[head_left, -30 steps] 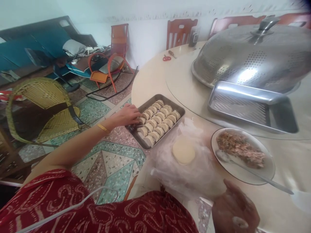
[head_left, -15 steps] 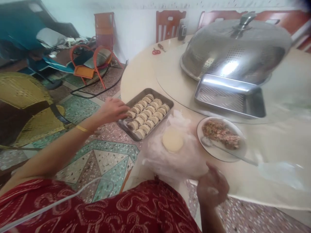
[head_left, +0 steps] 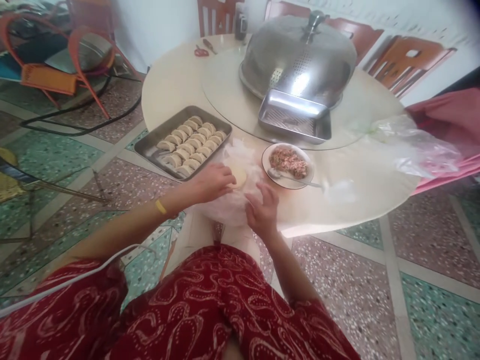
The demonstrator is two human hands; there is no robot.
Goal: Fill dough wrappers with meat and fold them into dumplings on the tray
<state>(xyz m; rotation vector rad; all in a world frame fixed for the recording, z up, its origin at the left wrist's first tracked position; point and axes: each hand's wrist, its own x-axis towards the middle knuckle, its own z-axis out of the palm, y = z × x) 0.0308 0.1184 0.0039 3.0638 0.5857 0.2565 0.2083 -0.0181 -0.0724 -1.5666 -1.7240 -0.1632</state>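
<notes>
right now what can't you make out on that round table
- Round pale dough wrappers, head view: mostly hidden by the left hand, so their count is unclear.
- Whatever sits under the domed perforated steel cover: the cover hides it.
- Crumpled clear plastic bag at the table's right edge: too blurred to tell its contents.
- Small dark container at the far edge: too small to identify.

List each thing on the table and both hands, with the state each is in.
left hand: open, fingers on the dough round
right hand: open, on the plastic sheet
dough round: flat, unfilled, partly covered
plastic sheet: crumpled under the dough
dumpling tray: mostly filled, near end bare
filling plate: holds filling, spoon resting in it
domed cover: down on the table
empty tray: beside the cover
</notes>
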